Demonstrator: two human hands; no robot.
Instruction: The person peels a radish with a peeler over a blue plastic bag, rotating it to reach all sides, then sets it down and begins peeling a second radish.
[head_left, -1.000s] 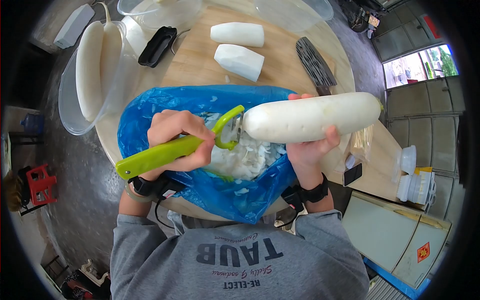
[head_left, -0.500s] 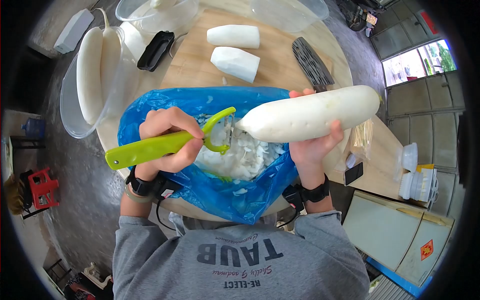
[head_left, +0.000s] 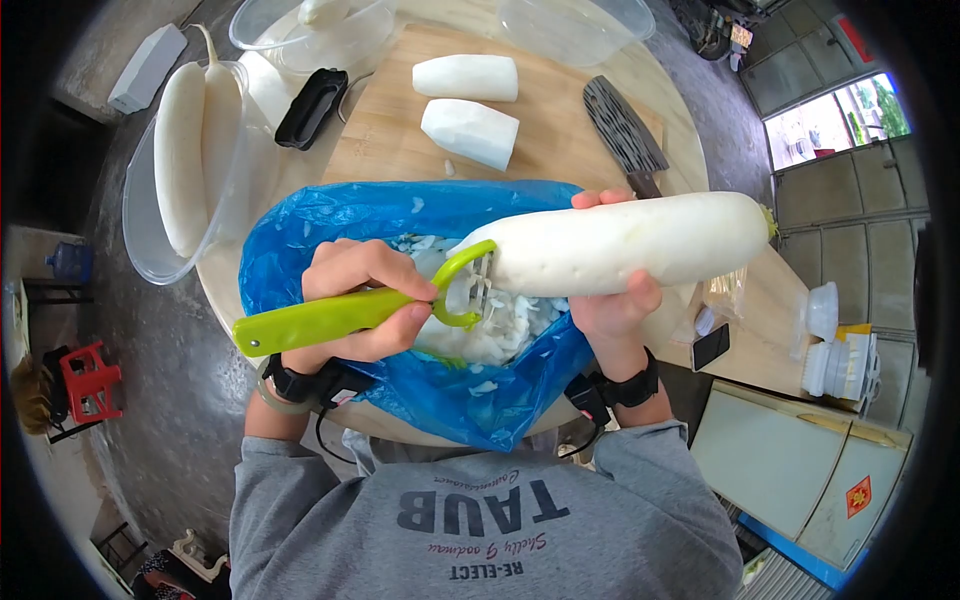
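My left hand is closed round the green handle of a Y-shaped peeler. The peeler's blade lies right at the tapered left end of a large white daikon radish. Held from below and behind by my right hand, the radish points left, with its greenish stem end at the far right. Beneath both hands lies a blue plastic bag, spread open and holding a heap of white peelings.
On the cutting board are two peeled radish pieces and a dark-bladed cleaver. A clear tub with whole radishes stands left, near a black tray. A phone lies to the right.
The peeler has shifted slightly right and down onto the radish's tapered end. The radish has moved down a little and tilts less.
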